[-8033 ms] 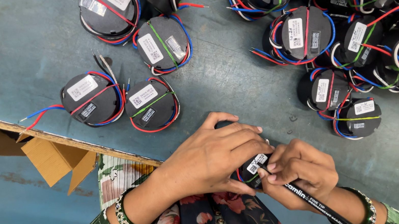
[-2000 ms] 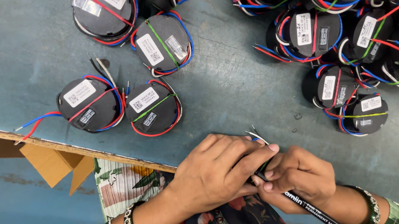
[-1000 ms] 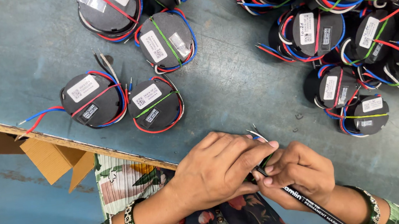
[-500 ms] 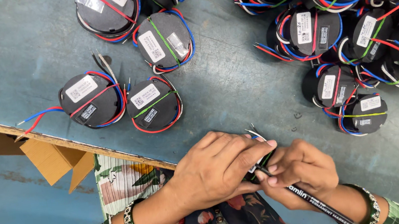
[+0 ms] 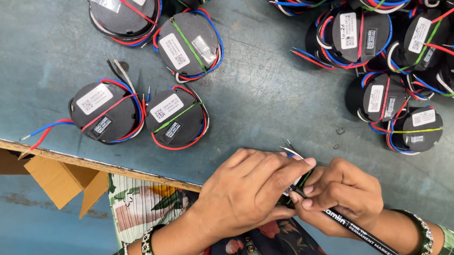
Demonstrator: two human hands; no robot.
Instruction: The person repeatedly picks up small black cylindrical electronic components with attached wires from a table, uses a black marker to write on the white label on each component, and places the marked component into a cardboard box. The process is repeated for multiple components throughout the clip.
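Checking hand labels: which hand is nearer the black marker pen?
Right. The right hand grips the black marker pen. The left hand sits beside it, covering a wired black unit, apparently not touching the pen.

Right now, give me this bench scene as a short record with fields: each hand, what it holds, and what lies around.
left hand: left hand cupped over a round black wound coil, mostly hidden
right hand: right hand holds a black marker, tip at the coil
wires: thin ends stick up above the fingers
near group: four wired coils on the blue-grey table
far group: crowded pile of coils, upper right
below edge: cardboard scraps
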